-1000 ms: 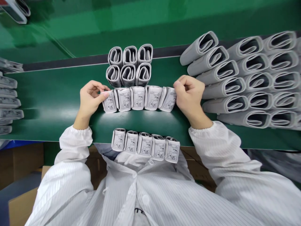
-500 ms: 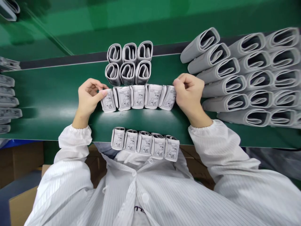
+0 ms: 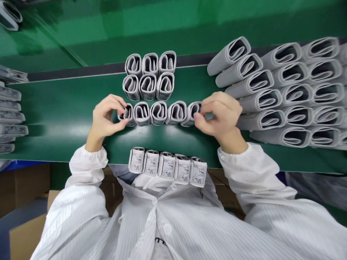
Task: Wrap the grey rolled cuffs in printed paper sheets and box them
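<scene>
A row of several rolled grey cuffs (image 3: 158, 113) stands on the green bench between my hands, coiled ends up. My left hand (image 3: 108, 117) pinches the leftmost cuff of that row between thumb and fingers. At the other end my right hand (image 3: 218, 113) has thumb and fingers on the rightmost cuff. Just beyond are two more rows of rolled cuffs (image 3: 148, 87), three in each, their coils showing. Nearer my body, at the bench's front edge, another row (image 3: 166, 165) shows printed labels with drawings.
Larger grey rolled cuffs (image 3: 294, 94) are stacked in columns on the right. Labelled rolls (image 3: 12, 117) lie at the far left of the green bench (image 3: 65, 104). Cardboard boxes (image 3: 27, 234) are below it at lower left.
The row between my hands has tipped from labels showing to coiled ends showing. My fingers have shifted around its end cuffs.
</scene>
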Action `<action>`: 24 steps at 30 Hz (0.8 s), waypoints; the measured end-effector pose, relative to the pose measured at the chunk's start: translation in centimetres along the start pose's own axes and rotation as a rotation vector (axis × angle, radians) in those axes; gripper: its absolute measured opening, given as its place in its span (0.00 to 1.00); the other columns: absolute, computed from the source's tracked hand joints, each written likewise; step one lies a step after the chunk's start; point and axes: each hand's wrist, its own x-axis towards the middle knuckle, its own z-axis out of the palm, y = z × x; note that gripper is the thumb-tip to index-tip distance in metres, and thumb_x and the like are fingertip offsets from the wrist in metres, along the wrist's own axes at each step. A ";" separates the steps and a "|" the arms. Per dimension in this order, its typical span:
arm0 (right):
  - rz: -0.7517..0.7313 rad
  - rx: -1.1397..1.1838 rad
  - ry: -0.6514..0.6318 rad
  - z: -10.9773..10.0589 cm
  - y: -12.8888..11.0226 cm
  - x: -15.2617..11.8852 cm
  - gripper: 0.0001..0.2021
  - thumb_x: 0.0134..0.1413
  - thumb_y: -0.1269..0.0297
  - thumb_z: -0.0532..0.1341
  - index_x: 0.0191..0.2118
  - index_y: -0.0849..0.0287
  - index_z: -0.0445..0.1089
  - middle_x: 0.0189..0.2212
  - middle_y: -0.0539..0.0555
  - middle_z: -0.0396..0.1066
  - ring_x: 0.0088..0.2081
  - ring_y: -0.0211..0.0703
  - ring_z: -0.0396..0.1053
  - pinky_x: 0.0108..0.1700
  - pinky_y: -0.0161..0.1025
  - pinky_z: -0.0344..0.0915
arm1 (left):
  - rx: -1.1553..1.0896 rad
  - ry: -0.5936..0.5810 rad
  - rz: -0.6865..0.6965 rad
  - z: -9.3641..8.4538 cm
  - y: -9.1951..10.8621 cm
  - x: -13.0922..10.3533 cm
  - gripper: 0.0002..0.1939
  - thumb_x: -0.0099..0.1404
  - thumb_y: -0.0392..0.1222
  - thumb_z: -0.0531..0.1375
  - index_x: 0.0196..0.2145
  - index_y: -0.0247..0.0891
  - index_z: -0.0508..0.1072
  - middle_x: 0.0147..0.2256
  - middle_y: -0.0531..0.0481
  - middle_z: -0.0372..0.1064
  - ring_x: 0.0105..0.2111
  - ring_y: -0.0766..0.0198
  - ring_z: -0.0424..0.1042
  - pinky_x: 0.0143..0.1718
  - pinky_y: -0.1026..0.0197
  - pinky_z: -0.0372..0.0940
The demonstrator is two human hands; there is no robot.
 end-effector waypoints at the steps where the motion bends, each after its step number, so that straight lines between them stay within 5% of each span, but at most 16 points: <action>1: -0.051 -0.067 -0.062 -0.2 -1.1 0.3 0.16 0.65 0.43 0.70 0.36 0.48 0.71 0.35 0.55 0.79 0.36 0.55 0.73 0.41 0.55 0.66 | 0.053 -0.027 0.018 0.1 0.8 -0.1 0.29 0.53 0.69 0.83 0.33 0.48 0.76 0.35 0.50 0.70 0.47 0.46 0.80 0.58 0.32 0.78; 3: -0.064 -0.217 -0.258 0.0 -3.6 1.0 0.26 0.61 0.36 0.71 0.54 0.49 0.77 0.53 0.61 0.83 0.49 0.65 0.78 0.49 0.60 0.69 | 0.178 -0.115 0.059 0.8 2.5 -0.2 0.29 0.53 0.70 0.82 0.40 0.50 0.80 0.42 0.48 0.77 0.53 0.43 0.79 0.62 0.31 0.75; 5: -0.018 -0.312 -0.498 0.8 -6.1 1.9 0.37 0.64 0.38 0.72 0.70 0.53 0.71 0.64 0.66 0.79 0.59 0.71 0.76 0.55 0.61 0.69 | 0.329 -0.238 0.108 2.2 4.1 -0.3 0.33 0.58 0.72 0.79 0.51 0.50 0.82 0.52 0.44 0.82 0.58 0.40 0.78 0.63 0.34 0.73; 8: 0.000 -0.420 -0.681 2.4 -8.2 3.0 0.34 0.71 0.50 0.71 0.75 0.58 0.68 0.59 0.69 0.81 0.56 0.70 0.76 0.51 0.57 0.67 | 0.569 -0.378 0.188 4.4 5.4 -0.4 0.34 0.70 0.68 0.73 0.64 0.44 0.78 0.61 0.37 0.81 0.59 0.40 0.79 0.59 0.41 0.70; 13: -0.111 -0.456 -0.698 2.3 -7.1 3.1 0.19 0.76 0.52 0.68 0.62 0.56 0.77 0.44 0.63 0.84 0.47 0.63 0.75 0.43 0.51 0.60 | 0.680 -0.392 0.291 4.3 4.3 -0.5 0.22 0.75 0.53 0.72 0.61 0.43 0.79 0.56 0.41 0.84 0.53 0.48 0.82 0.52 0.48 0.68; 18: -0.152 -0.468 -0.585 0.5 -5.1 1.8 0.21 0.78 0.43 0.62 0.59 0.54 0.78 0.37 0.62 0.82 0.40 0.62 0.73 0.37 0.50 0.57 | 0.706 -0.213 0.209 1.5 3.0 -0.5 0.20 0.73 0.51 0.74 0.57 0.43 0.80 0.55 0.40 0.85 0.56 0.46 0.83 0.54 0.44 0.70; 22: -0.119 -0.310 -0.481 1.5 -7.7 1.8 0.30 0.75 0.36 0.63 0.67 0.54 0.76 0.35 0.61 0.81 0.37 0.62 0.76 0.35 0.51 0.63 | 0.635 -0.184 0.331 2.6 6.3 -1.9 0.37 0.68 0.69 0.74 0.65 0.47 0.77 0.61 0.37 0.84 0.64 0.41 0.81 0.63 0.37 0.73; 24: -0.099 -0.167 -0.480 2.4 -9.9 2.2 0.33 0.74 0.34 0.64 0.71 0.50 0.73 0.35 0.59 0.82 0.35 0.61 0.77 0.34 0.52 0.67 | 0.538 -0.182 0.418 3.9 8.9 -3.2 0.35 0.72 0.66 0.72 0.68 0.48 0.75 0.57 0.38 0.85 0.57 0.47 0.85 0.56 0.43 0.79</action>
